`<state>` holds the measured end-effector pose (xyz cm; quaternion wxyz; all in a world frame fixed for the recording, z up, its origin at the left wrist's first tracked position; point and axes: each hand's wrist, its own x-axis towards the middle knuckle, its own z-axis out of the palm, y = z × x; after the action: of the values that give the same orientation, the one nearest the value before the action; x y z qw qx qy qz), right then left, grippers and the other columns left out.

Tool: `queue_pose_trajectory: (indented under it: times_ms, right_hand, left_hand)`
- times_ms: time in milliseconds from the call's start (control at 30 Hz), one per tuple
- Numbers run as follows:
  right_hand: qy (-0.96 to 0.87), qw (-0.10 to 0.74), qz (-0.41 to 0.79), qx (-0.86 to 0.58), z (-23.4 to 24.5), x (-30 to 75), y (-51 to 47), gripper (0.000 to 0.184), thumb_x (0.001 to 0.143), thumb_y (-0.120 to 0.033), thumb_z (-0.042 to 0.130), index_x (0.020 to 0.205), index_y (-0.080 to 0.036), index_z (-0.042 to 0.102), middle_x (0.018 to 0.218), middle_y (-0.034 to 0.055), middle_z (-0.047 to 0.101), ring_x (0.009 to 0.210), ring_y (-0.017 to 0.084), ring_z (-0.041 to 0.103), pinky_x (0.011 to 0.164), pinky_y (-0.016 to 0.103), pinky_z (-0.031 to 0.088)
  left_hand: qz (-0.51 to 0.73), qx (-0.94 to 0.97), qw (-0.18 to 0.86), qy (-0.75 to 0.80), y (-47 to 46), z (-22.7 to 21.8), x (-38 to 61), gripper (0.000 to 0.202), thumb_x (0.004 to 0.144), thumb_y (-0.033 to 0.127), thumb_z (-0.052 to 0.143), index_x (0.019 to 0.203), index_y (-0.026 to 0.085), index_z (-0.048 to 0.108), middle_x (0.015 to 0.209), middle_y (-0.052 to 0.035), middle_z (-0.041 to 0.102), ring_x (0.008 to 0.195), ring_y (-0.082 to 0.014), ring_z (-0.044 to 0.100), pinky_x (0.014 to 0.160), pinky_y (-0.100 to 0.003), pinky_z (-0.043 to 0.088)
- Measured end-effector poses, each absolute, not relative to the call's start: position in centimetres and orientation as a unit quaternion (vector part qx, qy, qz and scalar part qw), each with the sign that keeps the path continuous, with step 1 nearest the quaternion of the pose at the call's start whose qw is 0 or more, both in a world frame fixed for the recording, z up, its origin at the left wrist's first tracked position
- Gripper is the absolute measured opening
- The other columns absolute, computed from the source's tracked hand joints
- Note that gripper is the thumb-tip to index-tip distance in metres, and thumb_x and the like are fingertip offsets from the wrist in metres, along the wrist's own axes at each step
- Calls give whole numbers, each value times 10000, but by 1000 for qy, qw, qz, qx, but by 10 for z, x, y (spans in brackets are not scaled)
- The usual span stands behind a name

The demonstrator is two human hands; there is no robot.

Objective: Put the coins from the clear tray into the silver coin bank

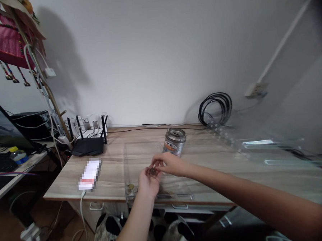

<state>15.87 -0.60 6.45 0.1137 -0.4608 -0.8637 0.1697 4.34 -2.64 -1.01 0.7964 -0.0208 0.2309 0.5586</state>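
Note:
My left hand (150,183) is turned palm up and cupped over a clear plastic tray (124,154), with several coins (152,171) in it. From the right, my right hand (168,164) reaches across, its thumb and fingers pinched at a coin over the left palm. Just behind the hands stands a metal tin can (175,139) with a printed label and a slot in its lid. The right hand covers the can's lower part. More loose coins (130,189) lie in the tray's near left corner.
A phone (89,174) with a white cable lies left on the desk, before a black router (89,146). Coiled black cable (215,108) leans on the wall. Clear plastic panels (272,143) stand at right. A water bottle (18,155) is on the left table.

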Motion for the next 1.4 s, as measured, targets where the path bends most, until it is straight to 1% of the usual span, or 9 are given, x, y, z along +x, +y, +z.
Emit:
queue_pose_trajectory:
  times_ms: [100, 233, 700, 933, 1033, 1100, 1167, 1300, 1400]
  right_hand:
    - [-860, 103, 143, -479, 48, 168, -4, 165, 661, -216, 489, 776, -153, 588, 689, 19, 604, 597, 106, 502, 556, 205, 352]
    - [-871, -10, 283, -401, 15, 185, -14, 234, 561, -199, 575, 786, -138, 595, 639, -6, 572, 548, 92, 479, 499, 188, 350]
    - [-844, -7, 363, -394, 7, 183, -17, 126, 548, -161, 535, 635, -109, 610, 510, -23, 516, 493, 78, 444, 479, 189, 351]
    - [-849, 166, 233, -445, 67, 169, 3, 203, 675, -278, 484, 724, -122, 605, 604, 26, 579, 550, 102, 488, 517, 205, 362]
    - [-874, 118, 155, -445, 60, 171, 0, 151, 655, -224, 497, 708, -149, 617, 643, 27, 597, 587, 110, 501, 551, 212, 356]
    - [-891, 35, 162, -423, 43, 177, -7, 132, 587, -197, 555, 694, -161, 624, 643, 13, 599, 570, 106, 494, 535, 205, 345]
    - [-894, -22, 210, -395, 26, 185, -15, 190, 545, -187, 579, 727, -161, 625, 645, 2, 595, 548, 96, 486, 506, 190, 337]
    - [-885, -37, 265, -382, 11, 193, -26, 192, 558, -169, 539, 728, -142, 625, 635, 4, 581, 548, 91, 484, 493, 178, 339]
    - [-884, -47, 276, -375, 14, 193, -27, 181, 557, -154, 522, 698, -138, 633, 639, 10, 582, 554, 91, 482, 505, 183, 343]
  left_hand:
    - [573, -47, 787, 223, -27, -8, 42, 199, 744, 76, 358, 645, 96, 529, 631, -64, 548, 604, -101, 558, 628, -229, 478]
    - [586, -75, 772, 234, -29, -5, 40, 182, 744, 88, 376, 624, 100, 512, 586, -45, 527, 537, -84, 536, 575, -211, 480]
    - [596, -59, 766, 233, -30, -8, 41, 159, 725, 99, 391, 639, 90, 524, 602, -58, 536, 547, -92, 547, 579, -218, 481]
    - [567, -52, 783, 251, -28, -6, 43, 217, 784, 141, 328, 665, 92, 503, 643, -78, 538, 598, -122, 562, 549, -242, 481]
    - [587, -87, 762, 260, -30, -2, 38, 236, 807, 139, 324, 589, 130, 414, 568, -21, 478, 518, -65, 512, 457, -152, 424]
    - [589, -85, 757, 270, -32, 4, 28, 282, 823, 198, 342, 545, 154, 324, 506, 25, 401, 407, -22, 404, 340, -96, 284]
    - [564, -15, 783, 261, -33, 12, 17, 318, 827, 277, 354, 538, 166, 278, 464, 60, 306, 343, -12, 283, 294, -108, 138]
    - [431, 260, 798, 332, -27, 27, -4, 262, 808, 321, 370, 593, 171, 368, 428, 93, 172, 328, -29, 142, 322, -144, 69]
    - [298, 564, 645, 420, -18, 28, -12, 98, 730, 265, 475, 709, 171, 491, 446, 87, 288, 364, -30, 224, 378, -144, 167]
